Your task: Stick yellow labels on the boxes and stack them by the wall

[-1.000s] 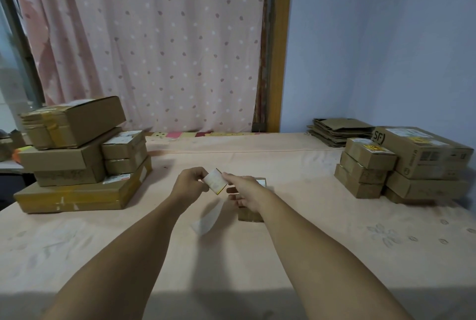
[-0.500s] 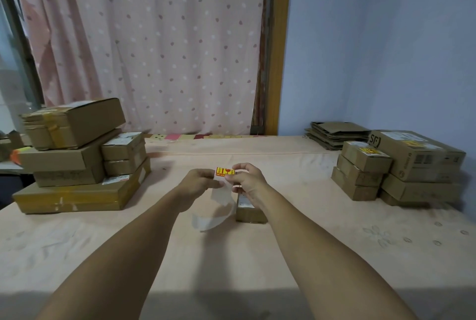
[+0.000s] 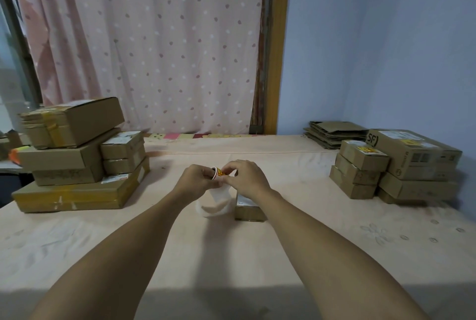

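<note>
Both hands mid-table: left hand [image 3: 197,180] and right hand [image 3: 246,178] fingertips pinch the yellow label [image 3: 221,172] between them; small box [image 3: 248,207] just below the right hand.

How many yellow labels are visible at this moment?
3. One label pinched between left hand and right hand; one on the top small box at right; one on the SF box. Others may be hidden.

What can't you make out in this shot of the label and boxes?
Head view:
- yellow label: print too small; left hand and right hand pinch it, covering edges.
- small box: top partly hidden behind the right hand.
- wall stack: lower boxes' tops covered by boxes above.
- orange item: blurred, too small to identify.
</note>
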The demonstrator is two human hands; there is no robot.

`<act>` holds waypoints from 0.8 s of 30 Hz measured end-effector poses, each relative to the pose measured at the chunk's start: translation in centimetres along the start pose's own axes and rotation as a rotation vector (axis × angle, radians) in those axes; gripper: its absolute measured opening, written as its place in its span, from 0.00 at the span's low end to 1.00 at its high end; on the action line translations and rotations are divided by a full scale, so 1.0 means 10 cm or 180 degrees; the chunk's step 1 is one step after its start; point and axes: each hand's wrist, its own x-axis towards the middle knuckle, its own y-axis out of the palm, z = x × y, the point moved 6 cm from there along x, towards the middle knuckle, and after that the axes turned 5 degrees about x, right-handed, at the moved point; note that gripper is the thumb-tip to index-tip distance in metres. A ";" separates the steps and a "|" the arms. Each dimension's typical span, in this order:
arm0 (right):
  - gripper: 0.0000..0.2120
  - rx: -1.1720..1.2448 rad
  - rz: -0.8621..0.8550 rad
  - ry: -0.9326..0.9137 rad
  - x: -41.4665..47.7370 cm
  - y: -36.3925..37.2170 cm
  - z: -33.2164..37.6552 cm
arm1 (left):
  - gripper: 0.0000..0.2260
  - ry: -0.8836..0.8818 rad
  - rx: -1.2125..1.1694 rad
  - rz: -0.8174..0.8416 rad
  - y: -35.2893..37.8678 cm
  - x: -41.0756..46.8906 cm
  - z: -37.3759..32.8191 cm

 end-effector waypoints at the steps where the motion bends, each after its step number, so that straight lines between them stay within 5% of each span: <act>1: 0.10 -0.0092 -0.0019 -0.0013 -0.01 0.00 0.01 | 0.14 0.0016 0.0066 0.0014 0.01 0.00 -0.01; 8: 0.10 -0.0161 -0.0068 -0.0021 -0.05 -0.02 -0.07 | 0.08 0.0019 0.0346 0.0014 -0.01 0.01 0.01; 13: 0.10 -0.0169 -0.0213 0.0059 -0.07 -0.04 -0.14 | 0.19 -0.0053 0.0288 0.0072 0.08 -0.01 0.02; 20: 0.08 0.0568 -0.0608 0.0772 -0.11 -0.20 -0.39 | 0.03 -0.0118 0.0577 0.0193 0.12 0.04 -0.04; 24: 0.07 0.0709 -0.0743 0.1091 -0.17 -0.27 -0.55 | 0.07 0.0047 0.1279 0.0408 0.15 0.04 -0.03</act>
